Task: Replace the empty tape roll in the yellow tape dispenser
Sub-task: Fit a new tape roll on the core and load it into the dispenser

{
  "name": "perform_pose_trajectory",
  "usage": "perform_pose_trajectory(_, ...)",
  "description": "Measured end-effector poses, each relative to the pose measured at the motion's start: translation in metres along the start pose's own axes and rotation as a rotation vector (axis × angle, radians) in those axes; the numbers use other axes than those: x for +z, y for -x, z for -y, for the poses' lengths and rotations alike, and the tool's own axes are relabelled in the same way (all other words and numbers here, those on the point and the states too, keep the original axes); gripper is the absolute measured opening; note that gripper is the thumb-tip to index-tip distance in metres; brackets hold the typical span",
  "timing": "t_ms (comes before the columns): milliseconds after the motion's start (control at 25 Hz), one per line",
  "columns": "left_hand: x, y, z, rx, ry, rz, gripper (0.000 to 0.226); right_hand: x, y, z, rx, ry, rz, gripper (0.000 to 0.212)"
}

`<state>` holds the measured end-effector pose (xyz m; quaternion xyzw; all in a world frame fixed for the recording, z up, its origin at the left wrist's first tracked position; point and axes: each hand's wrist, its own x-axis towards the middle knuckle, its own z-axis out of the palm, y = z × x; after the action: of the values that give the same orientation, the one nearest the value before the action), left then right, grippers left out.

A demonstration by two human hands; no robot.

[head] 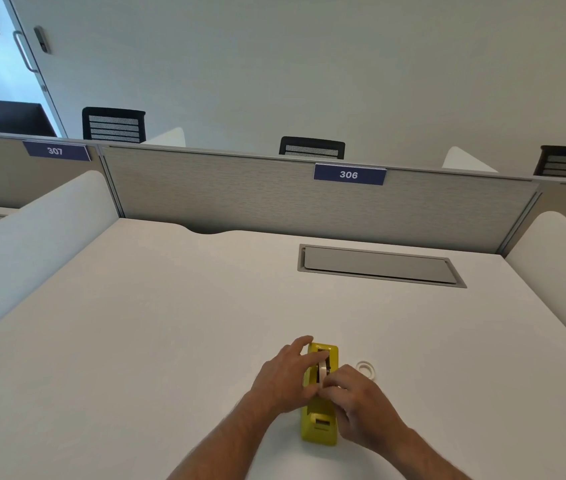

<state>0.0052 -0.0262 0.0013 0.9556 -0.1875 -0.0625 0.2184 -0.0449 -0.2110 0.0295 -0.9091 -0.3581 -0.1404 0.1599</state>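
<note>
The yellow tape dispenser (319, 424) stands on the white desk (170, 341), its cutter end toward me. A grey roll (324, 370) sits upright in its slot. My left hand (285, 379) rests against the dispenser's left side, with its fingers over the top of the roll. My right hand (361, 403) is at the right side, with thumb and fingers pinching the near edge of the roll. A clear tape roll (365, 368) lies flat on the desk just right of the dispenser, apart from both hands.
A grey cable hatch (378, 266) is set into the desk at the back right. Behind it runs a grey partition (240, 199) with a 306 label. White side screens (32, 244) flank the desk. Chair backs show beyond the partition.
</note>
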Motion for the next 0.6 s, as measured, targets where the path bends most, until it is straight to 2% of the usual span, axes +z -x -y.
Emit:
perform_pose_trajectory(200,0.000,-0.002,-0.001,0.016,-0.007,0.012,0.060,0.004,-0.003,-0.009,-0.136,0.152,-0.006,0.018)
perform_pose_trajectory(480,-0.002,-0.002,-0.003,0.019,-0.010,0.010,0.058,0.008,-0.008,-0.020,-0.229,0.271,-0.040,0.005)
perform_pose_trajectory(600,-0.003,-0.001,-0.004,0.018,-0.012,0.008,0.057,0.012,-0.008,-0.022,-0.249,0.301,-0.077,0.019)
